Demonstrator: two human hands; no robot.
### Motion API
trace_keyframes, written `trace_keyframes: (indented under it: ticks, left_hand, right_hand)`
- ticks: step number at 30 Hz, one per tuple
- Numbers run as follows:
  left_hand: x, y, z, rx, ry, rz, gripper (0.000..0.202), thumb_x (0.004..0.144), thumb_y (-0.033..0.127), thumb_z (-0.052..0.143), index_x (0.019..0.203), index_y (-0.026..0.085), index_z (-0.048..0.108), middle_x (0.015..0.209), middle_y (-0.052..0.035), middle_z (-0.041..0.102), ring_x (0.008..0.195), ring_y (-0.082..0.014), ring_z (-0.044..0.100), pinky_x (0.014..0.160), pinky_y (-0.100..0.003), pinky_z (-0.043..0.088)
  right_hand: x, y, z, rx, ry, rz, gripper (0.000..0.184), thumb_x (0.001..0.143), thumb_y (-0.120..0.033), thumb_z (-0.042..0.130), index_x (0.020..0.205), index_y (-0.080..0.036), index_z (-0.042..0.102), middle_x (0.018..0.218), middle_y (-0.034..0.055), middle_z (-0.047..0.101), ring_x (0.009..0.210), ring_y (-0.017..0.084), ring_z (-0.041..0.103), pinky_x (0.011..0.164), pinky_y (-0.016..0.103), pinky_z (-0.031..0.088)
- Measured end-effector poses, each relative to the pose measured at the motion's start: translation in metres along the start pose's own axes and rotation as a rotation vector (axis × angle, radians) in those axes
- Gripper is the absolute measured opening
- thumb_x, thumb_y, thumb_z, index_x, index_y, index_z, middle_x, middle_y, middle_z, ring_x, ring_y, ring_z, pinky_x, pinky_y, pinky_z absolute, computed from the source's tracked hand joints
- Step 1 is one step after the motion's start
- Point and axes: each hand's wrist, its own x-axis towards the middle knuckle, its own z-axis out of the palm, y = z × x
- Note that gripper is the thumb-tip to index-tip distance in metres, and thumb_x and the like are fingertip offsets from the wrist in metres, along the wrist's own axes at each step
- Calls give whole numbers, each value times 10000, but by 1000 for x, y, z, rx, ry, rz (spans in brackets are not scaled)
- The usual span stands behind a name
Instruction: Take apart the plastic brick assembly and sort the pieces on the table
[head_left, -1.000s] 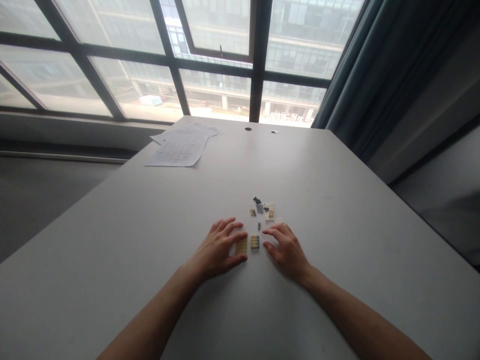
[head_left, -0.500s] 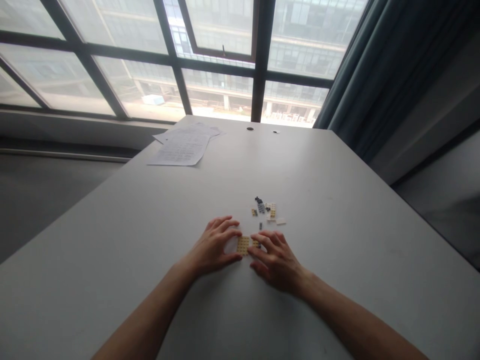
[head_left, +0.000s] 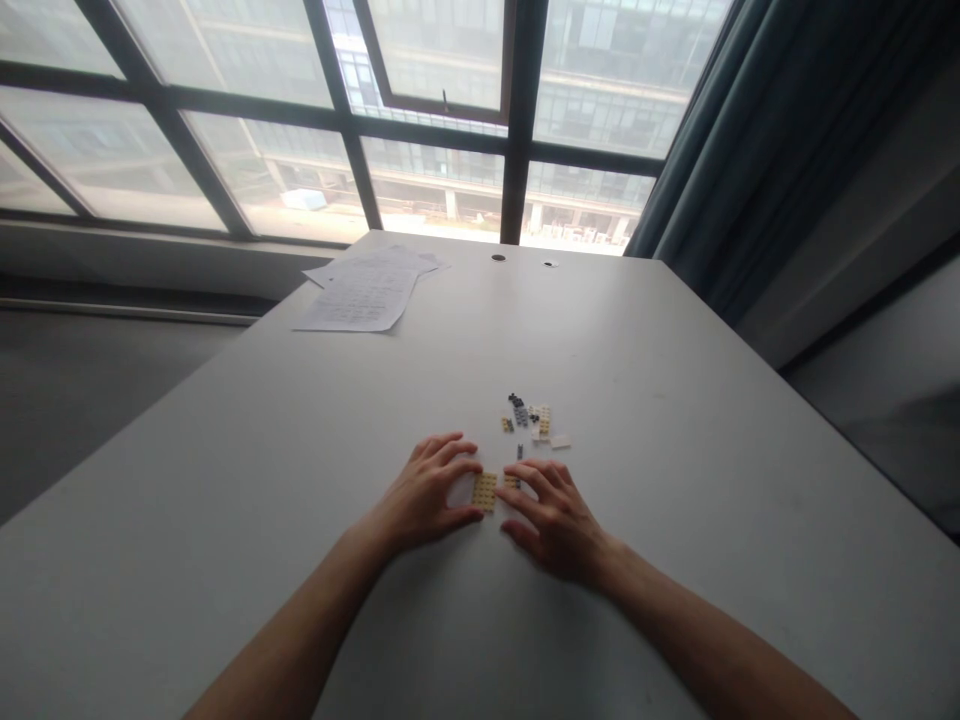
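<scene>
A tan studded toy-brick plate (head_left: 485, 492) lies flat on the white table. My left hand (head_left: 431, 492) has it between thumb and forefinger, at its near and far edges. Just right of the plate, across a narrow gap, is a small tan and grey brick piece (head_left: 511, 481). The fingers of my right hand (head_left: 551, 515) reach over this piece and partly hide it, while the thumb stays apart, low on the table. Whether those fingertips press on the piece is hard to see. A small grey brick (head_left: 520, 451) lies beyond my right fingertips.
Farther off sits a loose cluster: dark pieces (head_left: 516, 401), grey bricks (head_left: 521, 415), a tan brick (head_left: 544, 425), a small tan and green piece (head_left: 507, 425) and a white flat tile (head_left: 560, 442). Printed papers (head_left: 360, 300) lie at the table's far left, before the windows.
My right fingers have shifted slightly over the small tan and grey piece, showing a different part of it. My left hand and the plate stay as they were.
</scene>
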Motion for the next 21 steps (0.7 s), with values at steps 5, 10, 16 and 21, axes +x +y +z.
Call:
trace_keyframes:
  ticks: [5, 10, 16, 21]
  left_hand:
    - [-1, -1, 0, 2, -4, 8, 545, 703, 532, 694, 1156, 252, 579, 1276, -84, 549, 1273, -320, 386, 1057, -498, 285]
    - [0, 0, 0, 0, -2, -2, 476, 700, 506, 703, 1093, 253, 609, 1265, -76, 554, 1271, -317, 391, 1061, -497, 285]
    - [0, 1, 0, -5, 11, 2, 435, 707, 495, 698, 1064, 257, 623, 1249, -73, 563, 1260, -312, 405, 1054, -491, 296]
    - [0, 2, 0, 4, 10, 4, 431, 709, 496, 696, 1056, 253, 617, 1253, -75, 560, 1263, -312, 401, 1055, -494, 289]
  right_hand:
    - [3, 8, 5, 12, 98, 212, 380, 831, -267, 630, 1200, -199, 570, 1204, 114, 561, 1134, 270, 468, 953, 438, 384]
    - [7, 11, 6, 19, 33, 255, 355, 799, -261, 671, 1142, -200, 601, 1209, 107, 556, 1145, 278, 461, 952, 445, 377]
    - [8, 10, 5, 22, 16, 245, 318, 810, -255, 664, 1120, -213, 605, 1200, 99, 559, 1141, 274, 461, 949, 441, 372]
    - [8, 10, 5, 18, 13, 246, 302, 808, -258, 665, 1102, -217, 608, 1200, 96, 559, 1135, 275, 463, 941, 442, 373]
